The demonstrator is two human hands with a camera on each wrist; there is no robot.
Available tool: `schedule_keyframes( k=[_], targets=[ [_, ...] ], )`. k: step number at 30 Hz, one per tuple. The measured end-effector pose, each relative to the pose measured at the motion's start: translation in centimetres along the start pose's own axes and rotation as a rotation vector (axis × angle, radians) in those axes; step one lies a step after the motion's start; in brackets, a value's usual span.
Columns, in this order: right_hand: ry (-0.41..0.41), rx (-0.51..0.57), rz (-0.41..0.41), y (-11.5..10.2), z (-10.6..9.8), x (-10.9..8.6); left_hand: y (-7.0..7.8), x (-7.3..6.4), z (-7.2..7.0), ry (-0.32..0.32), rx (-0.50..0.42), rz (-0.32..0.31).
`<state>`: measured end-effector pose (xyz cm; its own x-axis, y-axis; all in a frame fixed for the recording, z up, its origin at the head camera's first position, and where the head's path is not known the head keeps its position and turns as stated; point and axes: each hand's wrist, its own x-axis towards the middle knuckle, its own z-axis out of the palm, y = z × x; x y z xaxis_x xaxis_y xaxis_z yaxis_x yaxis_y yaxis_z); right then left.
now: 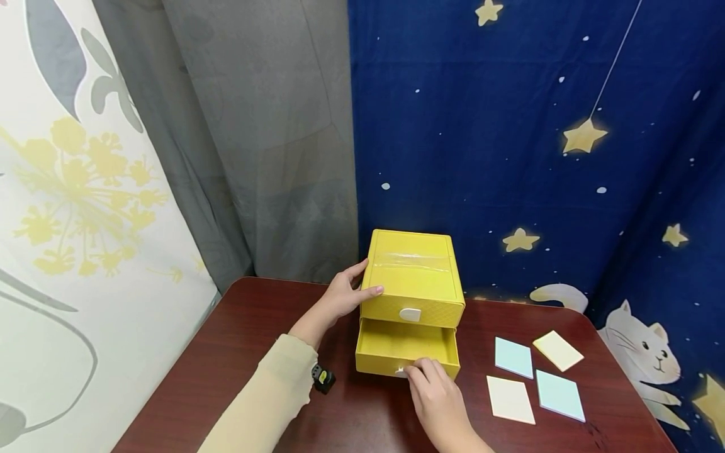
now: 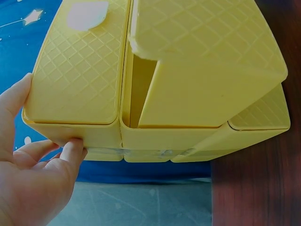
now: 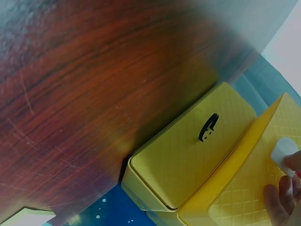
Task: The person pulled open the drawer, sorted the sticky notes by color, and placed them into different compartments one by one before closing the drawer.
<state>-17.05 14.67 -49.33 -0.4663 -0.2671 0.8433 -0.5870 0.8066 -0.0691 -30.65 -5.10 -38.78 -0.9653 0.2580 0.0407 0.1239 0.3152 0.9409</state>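
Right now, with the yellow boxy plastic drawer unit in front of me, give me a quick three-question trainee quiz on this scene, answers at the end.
1. Multiple choice: which level of the yellow boxy plastic drawer unit stands open? A top; B middle; C bottom.
2. True or false: the bare right hand holds the white rounded handle of the open drawer.
3. Count: how many flat, square paper pads lie on the dark reddish wood-grain table?
Key: 1 B; 2 true; 3 four.
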Motion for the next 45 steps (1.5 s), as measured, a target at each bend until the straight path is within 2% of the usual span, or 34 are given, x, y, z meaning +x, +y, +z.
schedule_keyframes(
  k=[13,40,45],
  targets=[
    [-0.004,-0.015,-0.004,-0.6,-0.6,-0.3,-0.2,0.1,-0.2,-0.009,0.0,0.024],
    [0.023,-0.01,-0.04,-1.1,-0.8,-0.6,0.0,0.1,0.0,-0.009,-0.02,0.015],
    [-0.042,0.001,-0.031,-1.0,-1.4,-0.6,0.0,0.1,0.0,-0.009,-0.024,0.018]
  ],
)
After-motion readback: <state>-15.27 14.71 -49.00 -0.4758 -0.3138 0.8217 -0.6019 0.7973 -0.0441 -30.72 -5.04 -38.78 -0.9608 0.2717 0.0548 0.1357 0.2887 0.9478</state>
